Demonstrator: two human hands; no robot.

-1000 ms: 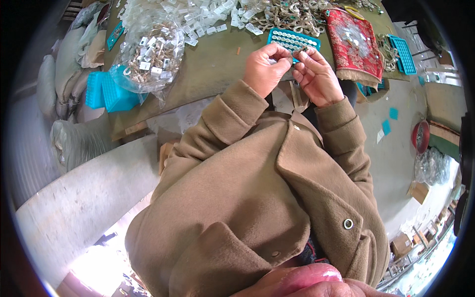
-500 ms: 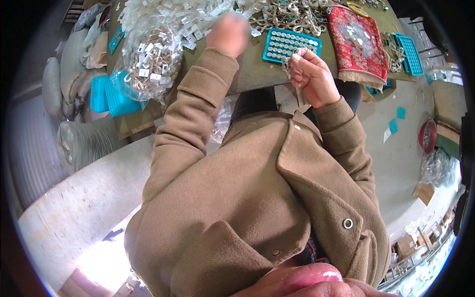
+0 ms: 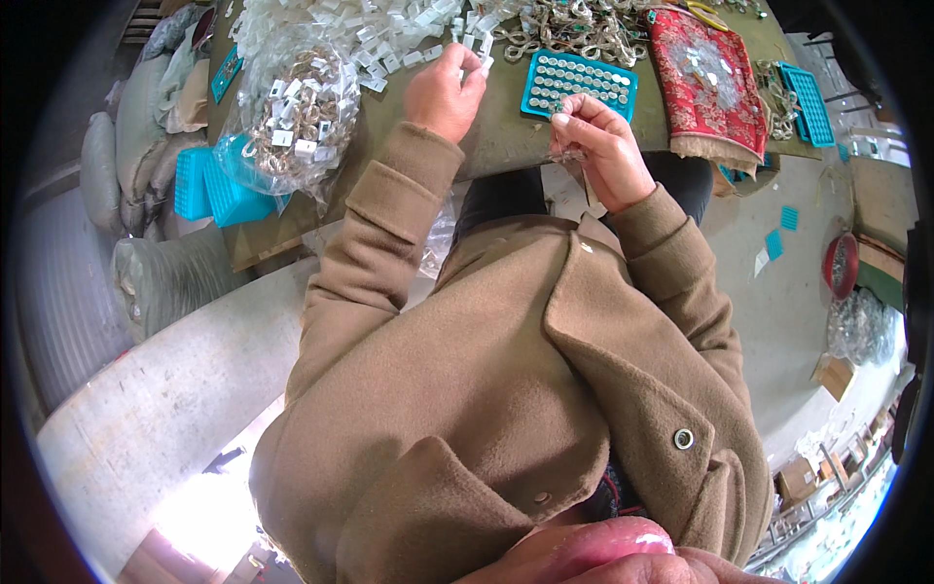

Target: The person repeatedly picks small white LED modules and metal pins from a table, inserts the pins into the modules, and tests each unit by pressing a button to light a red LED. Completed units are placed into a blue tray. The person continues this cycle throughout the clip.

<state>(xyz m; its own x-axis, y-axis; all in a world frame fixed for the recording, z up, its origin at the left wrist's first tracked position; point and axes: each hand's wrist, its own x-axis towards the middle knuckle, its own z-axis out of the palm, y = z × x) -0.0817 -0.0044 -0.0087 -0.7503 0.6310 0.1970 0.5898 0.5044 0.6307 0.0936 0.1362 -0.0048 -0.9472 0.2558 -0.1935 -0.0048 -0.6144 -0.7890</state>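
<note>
My left hand (image 3: 446, 95) is at the heap of small white tags (image 3: 394, 60) on the table. Its thumb and forefinger are closed on one white tag (image 3: 486, 46). Near the table's front edge, my right hand (image 3: 613, 156) pinches a thin bracelet-like cord piece (image 3: 562, 149), and part of it dangles below the fingers. The fingers hide much of that piece. Just beyond the right hand lies a teal tray (image 3: 534, 101) with rows of round, silvery pieces.
A clear bag (image 3: 297, 127) of tagged pieces stands at left, beside teal trays (image 3: 233, 190). Looped bracelet-like pieces (image 3: 574, 29) are heaped at the back. A red patterned cloth (image 3: 715, 117) with shiny bits lies right, near another teal tray (image 3: 806, 102).
My left hand, blurred before, now shows a white tag at its fingertips. My right hand has shifted slightly left and toward me, and the cord piece hangs differently.
</note>
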